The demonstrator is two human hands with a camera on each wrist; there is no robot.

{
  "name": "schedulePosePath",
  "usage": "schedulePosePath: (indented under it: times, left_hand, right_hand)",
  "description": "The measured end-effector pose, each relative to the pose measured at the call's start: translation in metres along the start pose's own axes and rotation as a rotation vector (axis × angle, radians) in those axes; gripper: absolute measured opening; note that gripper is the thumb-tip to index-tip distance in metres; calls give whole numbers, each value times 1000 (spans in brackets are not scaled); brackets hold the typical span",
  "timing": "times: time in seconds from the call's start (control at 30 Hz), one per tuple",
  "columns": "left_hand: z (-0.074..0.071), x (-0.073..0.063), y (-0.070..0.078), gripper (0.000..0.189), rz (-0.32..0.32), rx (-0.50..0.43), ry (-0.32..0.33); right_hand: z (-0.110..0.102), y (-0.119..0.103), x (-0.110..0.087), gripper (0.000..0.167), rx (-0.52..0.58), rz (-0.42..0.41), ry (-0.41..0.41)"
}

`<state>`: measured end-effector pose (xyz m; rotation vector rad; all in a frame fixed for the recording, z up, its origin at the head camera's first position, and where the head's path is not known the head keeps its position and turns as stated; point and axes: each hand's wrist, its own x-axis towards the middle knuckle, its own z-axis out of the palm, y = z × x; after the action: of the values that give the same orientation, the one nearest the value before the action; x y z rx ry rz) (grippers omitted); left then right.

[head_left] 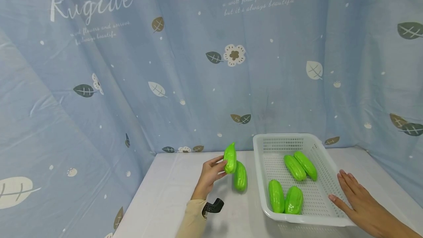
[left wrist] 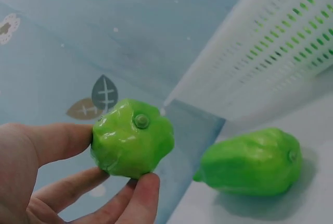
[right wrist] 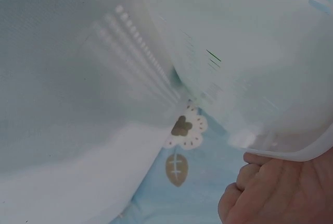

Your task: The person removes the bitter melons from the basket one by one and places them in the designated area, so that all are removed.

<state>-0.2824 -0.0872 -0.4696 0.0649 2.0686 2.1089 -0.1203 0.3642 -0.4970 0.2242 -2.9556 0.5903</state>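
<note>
My left hand (head_left: 209,173) pinches a glossy green, ridged, papaya-shaped fruit (head_left: 230,158) between thumb and fingers, held above the table. The left wrist view shows the end of this held fruit (left wrist: 132,138) with a small round stem stub. A second green fruit (head_left: 240,176) lies on the table just beyond and to the right of it. My right hand (head_left: 358,201), fingers straight, is at the right side of a white plastic basket (head_left: 269,214). By the basket's rim, the right wrist view shows part of that hand (right wrist: 278,190).
Inside the basket, two green fruits (head_left: 295,167) lie toward the back and two more (head_left: 293,200) at the front left. The white table (head_left: 175,186) meets a blue printed curtain (head_left: 198,83) behind and at the sides.
</note>
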Motion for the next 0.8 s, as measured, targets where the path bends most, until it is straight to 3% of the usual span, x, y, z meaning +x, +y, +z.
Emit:
schedulePosePath:
  times: [0.3, 0.8]
  left_hand:
    - [-6, -2, -10, 50, -5, 43, 8]
    - [-13, 0, -27, 52, -34, 80, -12]
  right_hand:
    - [2, 3, -1, 87, -36, -40, 8]
    - [1, 1, 0, 88, 11, 7, -7]
